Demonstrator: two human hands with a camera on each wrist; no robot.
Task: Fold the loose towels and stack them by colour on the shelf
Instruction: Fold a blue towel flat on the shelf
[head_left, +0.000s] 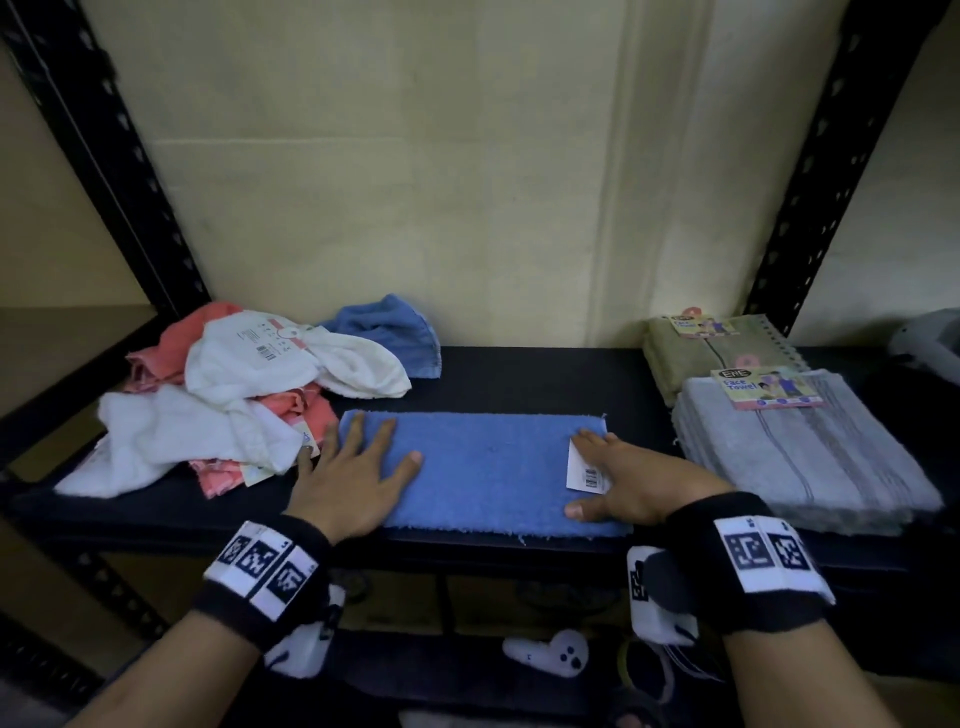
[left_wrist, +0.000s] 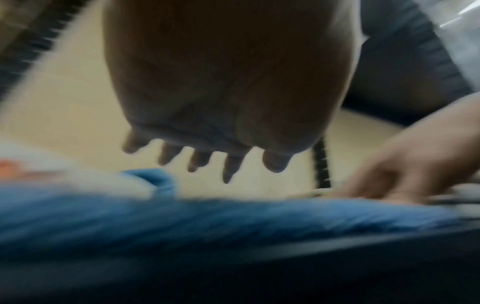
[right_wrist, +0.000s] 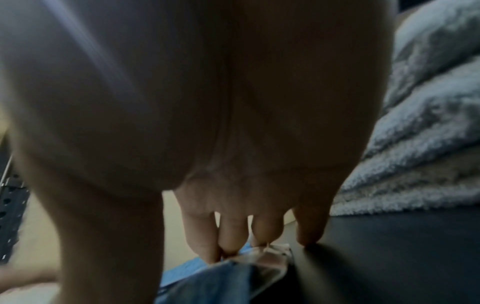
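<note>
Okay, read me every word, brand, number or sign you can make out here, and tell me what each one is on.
"ENE" and "Face Towel": card label on the folded grey towel stack.
Card label on the folded olive-green towel stack: same design, print too small to read.
White barcode tag on the flat blue towel: digits unreadable.
White paper label on the crumpled white towel: print unreadable.
Black-and-white square markers on the black wristbands: patterns, no words.

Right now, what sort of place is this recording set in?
Probably a storeroom or shop stockroom: a black slotted-steel rack shelf against a bare cream wall, holding a stack of folded grey towels with a retail "Face Towel" label, and a barcode tag.
</note>
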